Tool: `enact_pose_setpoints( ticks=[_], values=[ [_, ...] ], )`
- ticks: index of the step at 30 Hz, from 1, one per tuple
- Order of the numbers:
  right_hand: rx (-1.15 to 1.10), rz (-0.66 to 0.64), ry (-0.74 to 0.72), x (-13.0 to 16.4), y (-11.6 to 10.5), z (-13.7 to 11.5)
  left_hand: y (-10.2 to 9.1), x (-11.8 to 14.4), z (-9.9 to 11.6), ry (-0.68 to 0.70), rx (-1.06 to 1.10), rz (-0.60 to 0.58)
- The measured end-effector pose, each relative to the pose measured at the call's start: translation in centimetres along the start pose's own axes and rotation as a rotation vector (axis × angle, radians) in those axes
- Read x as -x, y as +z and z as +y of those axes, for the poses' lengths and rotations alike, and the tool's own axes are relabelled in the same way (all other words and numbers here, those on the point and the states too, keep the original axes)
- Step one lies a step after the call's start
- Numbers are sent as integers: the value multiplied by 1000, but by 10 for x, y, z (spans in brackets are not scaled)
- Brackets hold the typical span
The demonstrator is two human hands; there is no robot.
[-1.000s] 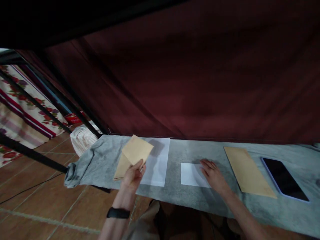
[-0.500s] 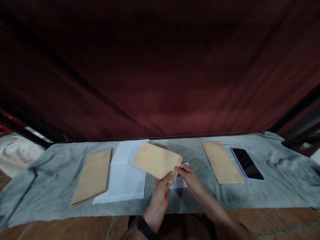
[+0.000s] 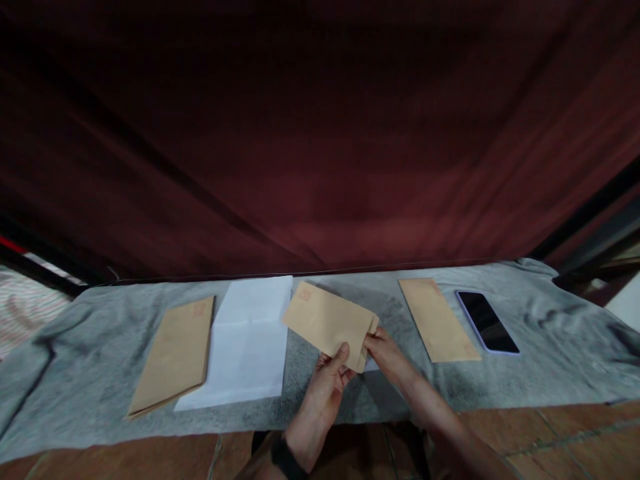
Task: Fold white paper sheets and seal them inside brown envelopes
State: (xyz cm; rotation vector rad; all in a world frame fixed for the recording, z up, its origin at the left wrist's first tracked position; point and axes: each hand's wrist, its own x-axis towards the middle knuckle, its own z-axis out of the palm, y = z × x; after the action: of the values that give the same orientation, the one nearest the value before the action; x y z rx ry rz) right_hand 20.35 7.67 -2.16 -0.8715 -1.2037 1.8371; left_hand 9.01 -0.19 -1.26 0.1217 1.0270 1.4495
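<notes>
Hands meet over the middle of the bench: the left hand (image 3: 327, 380) pinches the near edge of a tan paper envelope (image 3: 327, 323) between thumb and fingers, while the right hand (image 3: 387, 351) grips the envelope's right end, fingers closed at what looks like its open mouth. The envelope is lifted off the surface and tilted, its far left corner, with a faint reddish stamp, pointing away. Just under the right hand a small folded white sheet (image 3: 371, 365) peeks out on the grey cloth-covered bench (image 3: 75, 347). By the look of it, the envelope is being opened; spreading the mouth wider calls for a light pinch so the paper does not crease. Left of the hands lies a large white sheet of paper (image 3: 247, 347) with fold lines, and further left a second tan envelope (image 3: 173, 353) lies flat. To the right a third tan envelope (image 3: 437, 319) rests beside a black smartphone (image 3: 487, 321). A dark red curtain (image 3: 320, 147) hangs behind.
</notes>
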Motion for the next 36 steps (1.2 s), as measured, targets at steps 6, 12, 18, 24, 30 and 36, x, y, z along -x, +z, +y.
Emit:
enact_pose_setpoints(
  ticks=[6,12,18,24,30,36],
  values=[
    [-10,54,-25,-1,-10,-13,-3,16,-11,-13,-592,-338],
    [4,-21,54,7,-30,-29,-6,35,12,1047,-1566,-537],
    [108,-166,182,15,-40,-31,-13,20,35,1231,-1956,-204],
    [154,-214,161,15,-44,-29,-16,18,41,1125,-2001,-238],
    [192,-255,124,11,-52,-31,-13,16,40,1150,-2019,-212],
    [242,-221,70,10,-53,-34,-12,14,37,1141,-2032,-213]
  ],
)
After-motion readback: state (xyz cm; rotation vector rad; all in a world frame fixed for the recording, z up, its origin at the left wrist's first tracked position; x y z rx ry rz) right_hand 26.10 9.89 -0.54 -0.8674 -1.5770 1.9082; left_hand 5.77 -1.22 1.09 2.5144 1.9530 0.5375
